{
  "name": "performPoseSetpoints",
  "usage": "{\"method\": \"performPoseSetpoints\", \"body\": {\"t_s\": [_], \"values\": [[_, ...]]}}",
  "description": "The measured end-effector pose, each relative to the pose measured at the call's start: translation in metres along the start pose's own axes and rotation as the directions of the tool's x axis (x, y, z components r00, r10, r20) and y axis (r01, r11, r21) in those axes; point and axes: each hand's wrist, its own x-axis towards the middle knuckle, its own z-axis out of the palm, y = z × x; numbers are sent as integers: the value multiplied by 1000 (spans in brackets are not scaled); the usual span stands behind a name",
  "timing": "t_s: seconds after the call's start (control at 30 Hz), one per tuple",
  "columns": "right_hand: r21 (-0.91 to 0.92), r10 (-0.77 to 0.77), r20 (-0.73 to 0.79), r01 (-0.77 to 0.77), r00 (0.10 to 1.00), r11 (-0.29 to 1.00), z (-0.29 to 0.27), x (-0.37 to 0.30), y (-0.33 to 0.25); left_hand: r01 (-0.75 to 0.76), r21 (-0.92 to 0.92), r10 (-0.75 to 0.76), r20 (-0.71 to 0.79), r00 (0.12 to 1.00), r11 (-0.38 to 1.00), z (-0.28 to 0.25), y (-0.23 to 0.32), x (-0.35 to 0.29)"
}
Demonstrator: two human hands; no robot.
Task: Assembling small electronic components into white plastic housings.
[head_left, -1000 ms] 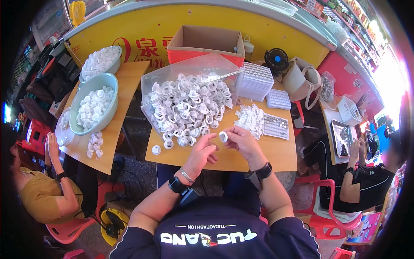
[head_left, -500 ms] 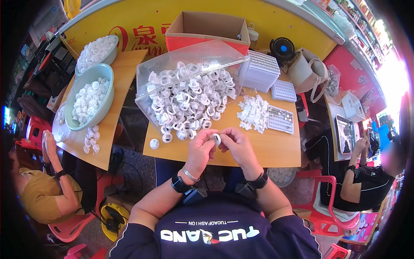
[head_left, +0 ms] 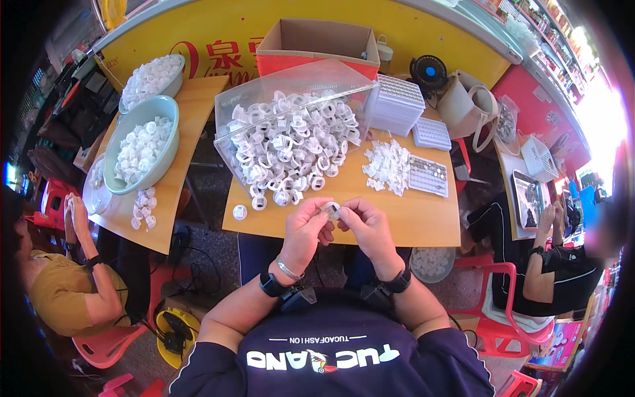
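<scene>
Just past the near edge of the table, my left hand [head_left: 305, 231] pinches a small white ring-shaped plastic piece [head_left: 331, 210] with a dark spot at its middle. My right hand [head_left: 368, 228] closes thumb and fingertips on the piece's right side. Beyond my hands, a clear plastic bin [head_left: 231, 155] lies tipped toward me, and a heap of similar white pieces [head_left: 291, 142] spills out of it. One loose white piece [head_left: 239, 212] sits at the table's left. To the right are a pile of small translucent plastic bits [head_left: 389, 165] and a white tray [head_left: 426, 188] holding tiny round parts.
White trays [head_left: 395, 112] are stacked behind the pile, near a cardboard box [head_left: 317, 59], a black fan [head_left: 428, 71] and a cream bag [head_left: 468, 109]. A pale green basin [head_left: 170, 142] of white pieces stands on the left table. Co-workers sit on both sides.
The white piece has turned between my fingers, so its dark-centred face now shows instead of its band. My hands stay in nearly the same place. The view has shifted slightly.
</scene>
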Motion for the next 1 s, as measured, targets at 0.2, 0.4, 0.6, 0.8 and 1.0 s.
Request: {"method": "performPoseSetpoints", "body": {"t_s": [0.2,0.4,0.6,0.8,1.0], "values": [[53,86,36,-88,996,995,-2,-5,-11,10,-19,-9,50,999,1000,-2,6,-16],[-103,71,124,-58,990,993,-1,-11,-26,152,-171,-120,183,976,973,-9,6,-23],[-335,-25,290,126,957,934,5,-11,-47,249,-324,-126,357,925,913,-21,0,-28],[48,59,107,-64,992,997,-5,-10,-23,201,-417,-75,299,951,886,-26,3,-30],[21,143,86,-145,986,989,-5,-26,-2,178,-455,-55,271,961,872,-33,-2,-22]]}}
